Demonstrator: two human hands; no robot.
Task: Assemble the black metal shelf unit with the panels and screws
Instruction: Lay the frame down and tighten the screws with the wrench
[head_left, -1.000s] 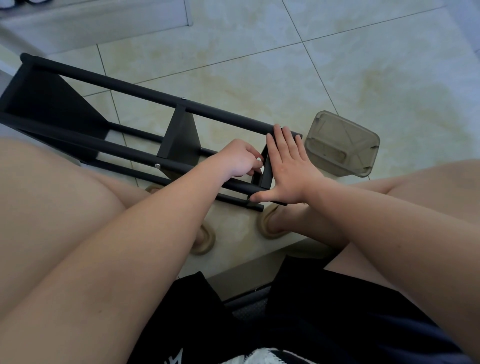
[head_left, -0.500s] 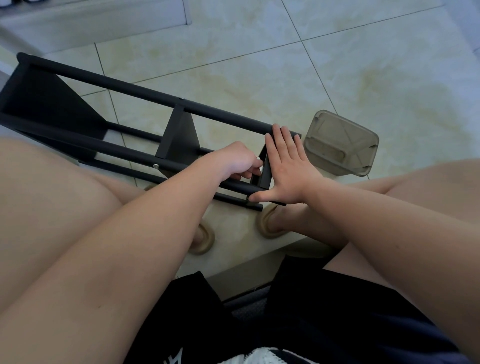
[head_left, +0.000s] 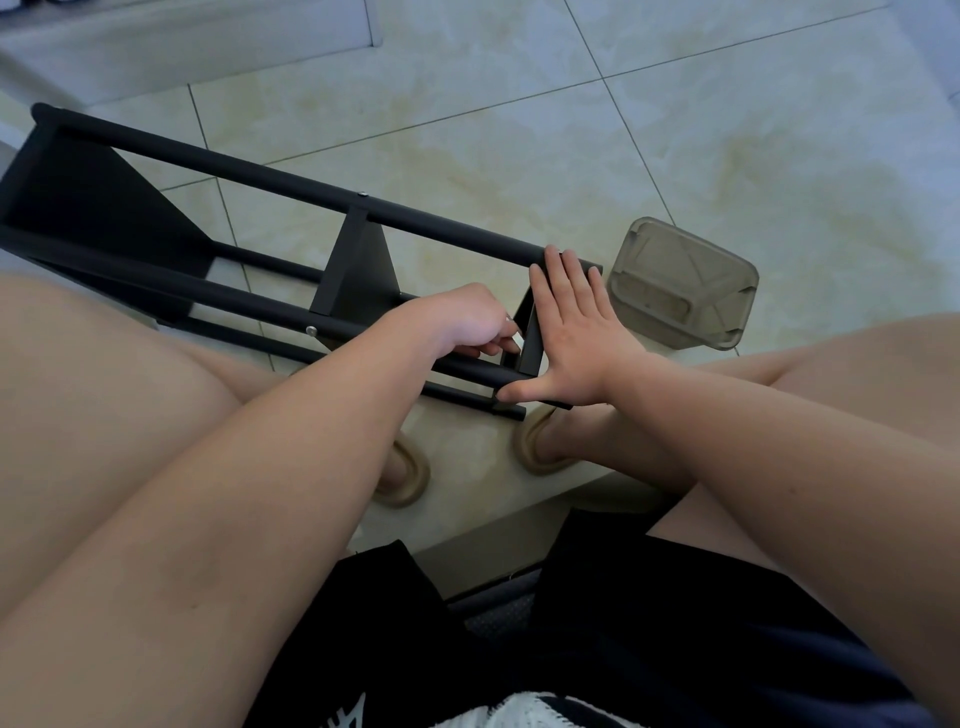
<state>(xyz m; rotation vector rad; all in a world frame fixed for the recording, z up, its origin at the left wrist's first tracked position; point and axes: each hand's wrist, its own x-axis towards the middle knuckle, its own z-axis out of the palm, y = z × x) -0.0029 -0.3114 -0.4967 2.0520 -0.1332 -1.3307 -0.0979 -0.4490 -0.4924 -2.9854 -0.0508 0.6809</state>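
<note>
The person wears black shorts (head_left: 649, 623) with a white marking (head_left: 348, 714) on the left leg and a strip of white fabric (head_left: 524, 712) beside it. The arms are bare down to the left hand (head_left: 467, 325) and the right hand (head_left: 576, 332), and the legs are bare too. The feet are in beige, thick-rimmed slippers, the left slipper (head_left: 410, 480) and the right slipper (head_left: 537, 449).

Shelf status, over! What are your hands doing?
Right hand flat against end panel. Left hand curled on its inner side, grip hidden. Shelf unit on its side. Container beside, not blocking.
</note>
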